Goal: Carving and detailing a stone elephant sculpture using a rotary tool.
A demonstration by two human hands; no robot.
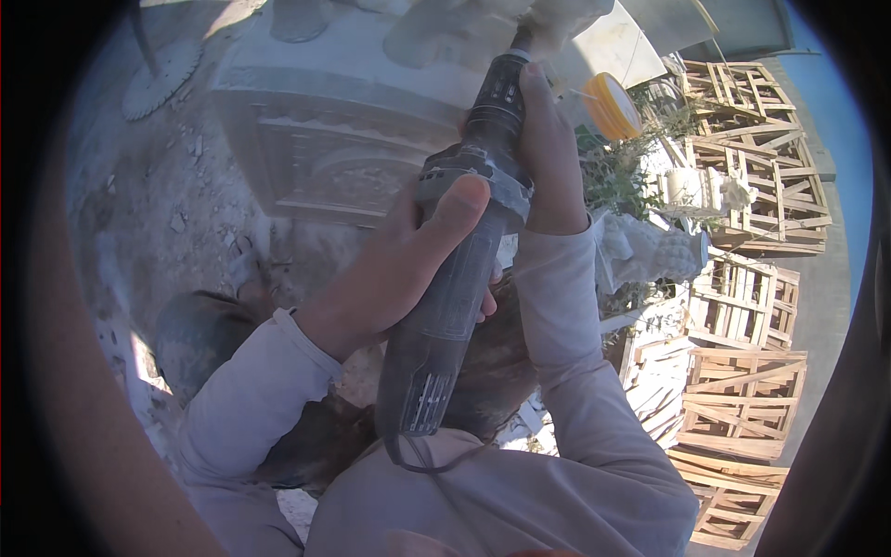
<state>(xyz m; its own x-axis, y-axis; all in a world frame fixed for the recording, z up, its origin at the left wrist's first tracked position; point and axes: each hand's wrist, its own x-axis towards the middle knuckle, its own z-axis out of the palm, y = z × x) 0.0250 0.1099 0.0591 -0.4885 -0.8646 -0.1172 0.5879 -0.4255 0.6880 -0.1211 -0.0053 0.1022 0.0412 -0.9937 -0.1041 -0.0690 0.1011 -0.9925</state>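
A dusty black corded power grinder (418,362) runs upright through the middle of the view, its narrow nose at a pale carved stone piece (575,14), the contact blurred with dust. My left hand (399,260) is closed round the tool's middle, thumb over its collar. My right hand (543,130) grips the nose section higher up, fingers mostly hidden behind it. The tool's cord loops down by my clothing. Behind the tool stands a pale stone block (306,158) with a carved panel, and an orange-rimmed round container (613,107) sits right of my right hand.
A toothed disc (144,88) lies on dusty, rubble-strewn ground (158,213) at upper left. On the right are carved stone pieces (650,255), plants (603,172) and several wooden crates (742,399). My bent legs and a foot (246,269) show below the block.
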